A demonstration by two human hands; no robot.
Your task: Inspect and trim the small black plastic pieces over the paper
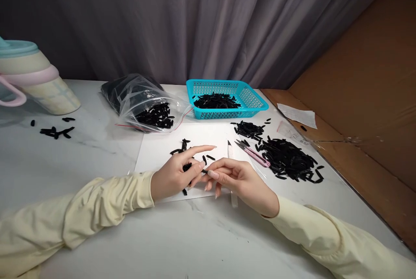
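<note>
A small, dark, narrow strip (204, 171) is pinched between my two hands above a white sheet (152, 151). My left hand (175, 175) grips one end with thumb and fingers, its index finger stretched out, and more black pieces (187, 167) show by its palm. My right hand (240, 177) closes thumb and index finger on the other end. Loose black pieces (210, 157) lie on the sheet near my fingers. Beside my right hand are pink-handled thread snips (261, 160) with the blades apart, and a pale, slim tool with a dark pointed tip (229, 149).
A large pile of black pieces (289, 160) lies at right, a smaller pile (248, 129) behind it. At the back stand a blue basket (250, 112) and an open zip bag (130, 101), both holding pieces. A tumbler (55, 92) stands left; cardboard (367, 75) borders the right.
</note>
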